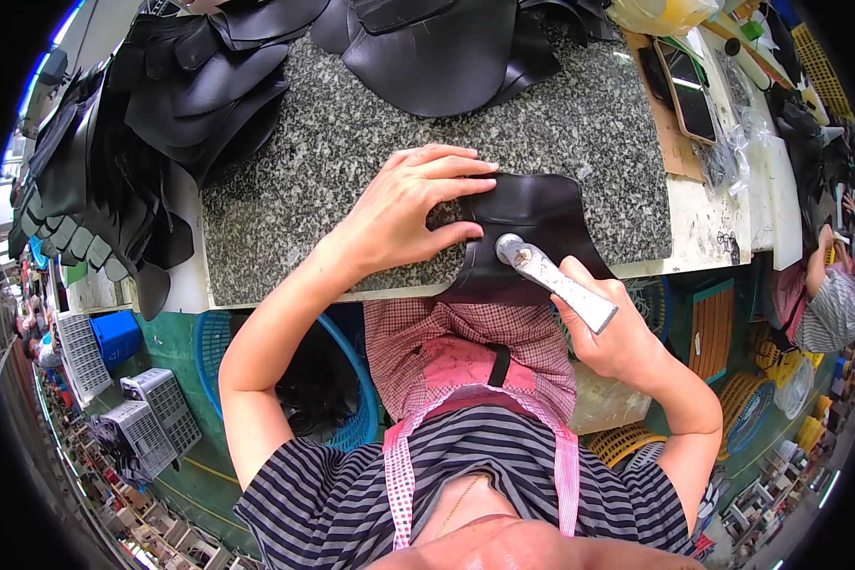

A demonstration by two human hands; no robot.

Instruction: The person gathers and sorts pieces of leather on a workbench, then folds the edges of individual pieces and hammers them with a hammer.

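Observation:
A black leather piece (532,204) lies on the speckled stone slab (370,123), its lower part reaching over the slab's near edge. My left hand (408,204) rests at its left side, fingers stretched out and thumb apart, the tips touching the leather. In my closed right hand (617,328) is a hammer (556,275) with a pale, worn handle. The hammer's rounded head is on or just over the middle of the leather; I cannot tell whether it touches.
Black leather pieces (427,57) are heaped at the slab's far side, with more layered at the left (199,104). A phone (686,90) lies at the right. Under the table stand a blue basket (356,366) with black scraps and grey crates (161,399). Another person (831,304) is at far right.

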